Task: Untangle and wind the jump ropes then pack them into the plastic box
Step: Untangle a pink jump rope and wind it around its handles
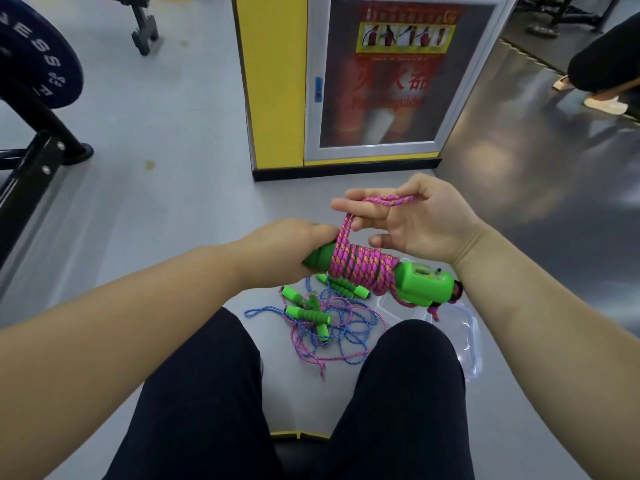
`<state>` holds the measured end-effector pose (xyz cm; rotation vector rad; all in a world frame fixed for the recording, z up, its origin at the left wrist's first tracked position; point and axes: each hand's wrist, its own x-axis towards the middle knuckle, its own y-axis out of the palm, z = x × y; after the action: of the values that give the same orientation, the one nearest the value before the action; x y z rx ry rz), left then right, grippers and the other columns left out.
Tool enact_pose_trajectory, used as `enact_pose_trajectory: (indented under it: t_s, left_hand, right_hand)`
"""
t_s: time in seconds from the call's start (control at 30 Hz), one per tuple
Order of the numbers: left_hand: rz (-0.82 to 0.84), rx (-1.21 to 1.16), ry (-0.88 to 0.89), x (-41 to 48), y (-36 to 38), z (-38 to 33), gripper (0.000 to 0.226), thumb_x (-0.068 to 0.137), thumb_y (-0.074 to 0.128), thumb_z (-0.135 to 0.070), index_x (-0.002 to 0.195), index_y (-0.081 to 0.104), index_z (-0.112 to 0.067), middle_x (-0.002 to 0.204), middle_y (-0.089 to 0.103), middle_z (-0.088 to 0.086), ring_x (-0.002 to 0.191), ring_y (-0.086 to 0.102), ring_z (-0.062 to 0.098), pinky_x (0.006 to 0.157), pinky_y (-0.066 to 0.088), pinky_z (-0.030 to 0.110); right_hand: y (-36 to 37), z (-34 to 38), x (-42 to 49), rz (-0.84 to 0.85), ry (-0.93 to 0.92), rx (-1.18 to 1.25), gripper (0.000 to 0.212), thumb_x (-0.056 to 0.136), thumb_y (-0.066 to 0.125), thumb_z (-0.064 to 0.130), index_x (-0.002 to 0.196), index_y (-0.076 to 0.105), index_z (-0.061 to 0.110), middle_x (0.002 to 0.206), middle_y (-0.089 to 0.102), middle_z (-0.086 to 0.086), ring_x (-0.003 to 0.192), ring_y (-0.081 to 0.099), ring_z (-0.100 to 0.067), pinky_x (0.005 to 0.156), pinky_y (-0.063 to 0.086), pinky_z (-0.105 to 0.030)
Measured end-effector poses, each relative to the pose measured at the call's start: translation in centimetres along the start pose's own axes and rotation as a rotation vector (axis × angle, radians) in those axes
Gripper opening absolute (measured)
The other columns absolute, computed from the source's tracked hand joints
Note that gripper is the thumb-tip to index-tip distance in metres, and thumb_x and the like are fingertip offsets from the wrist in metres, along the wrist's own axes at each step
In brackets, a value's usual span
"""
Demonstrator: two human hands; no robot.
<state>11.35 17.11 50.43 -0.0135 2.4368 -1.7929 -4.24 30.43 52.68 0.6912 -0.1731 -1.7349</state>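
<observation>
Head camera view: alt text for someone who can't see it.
Left hand grips green handles wound with pink rope; right hand holds the rope's free loop. Tangled ropes and a clear plastic box lie on the floor below.

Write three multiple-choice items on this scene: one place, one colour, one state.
1. Where does the tangled pile lie? A. on a shelf B. on the floor C. on a lap
2. What colour are the handles? A. red B. black C. green
3. The held rope is: A. partly wound B. fully loose C. cut in two

1 B: the pile rests on grey floor. 2 C: every handle is green. 3 A: coils wrap the handles; the right hand holds a loop, the left hand grips one end.
</observation>
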Motion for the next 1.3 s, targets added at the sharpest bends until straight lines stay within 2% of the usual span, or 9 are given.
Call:
enact_pose_trajectory:
  t_s: [0.17, 0.33, 0.5, 0.6, 0.67, 0.73, 0.8, 1.0, 1.3]
  left_hand:
    - [-0.202, -0.036, 0.056, -0.5, -0.2, 0.7, 0.040, 0.086, 0.063, -0.015, 0.123, 0.047, -0.013, 0.111, 0.059, 0.008, 0.093, 0.054, 0.025, 0.069, 0.036, 0.028]
    - [-0.328, 0.071, 0.308, -0.7, 1.3, 1.8, 0.056, 0.064, 0.077, -0.002, 0.106, 0.044, -0.016, 0.099, 0.066, 0.014, 0.086, 0.064, 0.034, 0.060, 0.055, 0.040]
    - [-0.536, -0.038, 0.209, -0.6, 2.8, 1.5, 0.042, 0.071, 0.061, -0.009, 0.108, 0.047, -0.023, 0.114, 0.063, 0.011, 0.088, 0.064, 0.033, 0.064, 0.054, 0.034]
    - [-0.638, -0.463, -0.286, -0.2, 3.9, 0.2, 0.059, 0.078, 0.061, 0.006, 0.124, 0.050, -0.030, 0.135, 0.039, 0.006, 0.088, 0.057, 0.025, 0.074, 0.054, 0.035]
    - [-0.579, -1.117, -0.547, 0.0, 3.9, -0.9, 0.057, 0.086, 0.053, 0.006, 0.127, 0.039, -0.030, 0.122, 0.047, 0.007, 0.085, 0.059, 0.022, 0.067, 0.058, 0.033]
    - [-0.420, -1.834, -0.650, 0.0, 3.6, -1.6, 0.032, 0.094, 0.041, -0.003, 0.122, 0.045, -0.018, 0.096, 0.060, 0.010, 0.072, 0.062, 0.023, 0.055, 0.058, 0.032]
    - [-0.259, -2.069, -0.606, 0.0, 3.5, -2.2, 0.025, 0.097, 0.038, -0.019, 0.104, 0.060, -0.011, 0.082, 0.063, 0.010, 0.062, 0.064, 0.022, 0.051, 0.057, 0.035]
    - [-0.483, -1.927, -0.603, 1.1, 4.9, -3.0, 0.027, 0.087, 0.060, -0.004, 0.114, 0.054, -0.008, 0.091, 0.067, 0.012, 0.070, 0.068, 0.022, 0.063, 0.060, 0.038]
    - [-0.386, -1.947, -0.335, -0.3, 4.8, -1.4, 0.039, 0.078, 0.061, -0.013, 0.117, 0.056, -0.009, 0.097, 0.068, 0.011, 0.081, 0.069, 0.023, 0.075, 0.058, 0.037]
  right_hand:
    - [-1.4, -1.4, 0.1, 0.062, 0.147, 0.039, 0.061, 0.081, 0.064, 0.048, 0.129, 0.045, 0.016, 0.140, 0.044, -0.002, 0.129, 0.040, -0.001, 0.107, 0.031, -0.029]
    - [-0.9, -3.0, 0.1, 0.089, -0.010, -0.211, 0.074, 0.070, 0.077, 0.008, 0.134, 0.039, 0.004, 0.134, 0.056, -0.005, 0.120, 0.055, -0.021, 0.093, 0.050, -0.034]
    - [-0.3, -3.7, 0.4, -0.053, -0.115, -0.334, 0.058, 0.071, 0.073, 0.010, 0.124, 0.050, 0.011, 0.121, 0.065, 0.004, 0.111, 0.061, -0.019, 0.089, 0.053, -0.033]
    - [0.0, -4.6, 1.2, -0.140, -0.222, -0.310, 0.051, 0.069, 0.075, 0.011, 0.116, 0.053, 0.015, 0.123, 0.063, 0.011, 0.111, 0.061, -0.012, 0.091, 0.050, -0.032]
    - [0.1, -5.1, 1.6, -0.185, -0.305, -0.341, 0.049, 0.069, 0.073, 0.015, 0.114, 0.053, 0.018, 0.124, 0.061, 0.015, 0.109, 0.060, -0.007, 0.093, 0.049, -0.028]
    - [0.1, -5.6, 2.2, -0.265, -0.387, -0.468, 0.049, 0.073, 0.072, 0.015, 0.117, 0.053, 0.019, 0.123, 0.060, 0.017, 0.106, 0.059, -0.001, 0.097, 0.045, -0.025]
    - [0.3, -6.3, 2.8, -0.357, -0.457, -0.550, 0.041, 0.084, 0.064, 0.006, 0.123, 0.052, 0.010, 0.122, 0.059, 0.015, 0.107, 0.057, 0.005, 0.096, 0.044, -0.019]
    - [1.2, -7.1, 3.7, -0.517, -0.308, -0.072, 0.027, 0.101, 0.036, 0.028, 0.099, 0.061, 0.020, 0.089, 0.071, 0.010, 0.086, 0.063, -0.010, 0.069, 0.052, -0.028]
    - [0.2, -6.6, 3.3, -0.562, -0.300, 0.128, 0.006, 0.085, 0.062, 0.010, 0.080, 0.062, 0.007, 0.064, 0.067, -0.002, 0.057, 0.062, -0.012, 0.055, 0.055, -0.021]
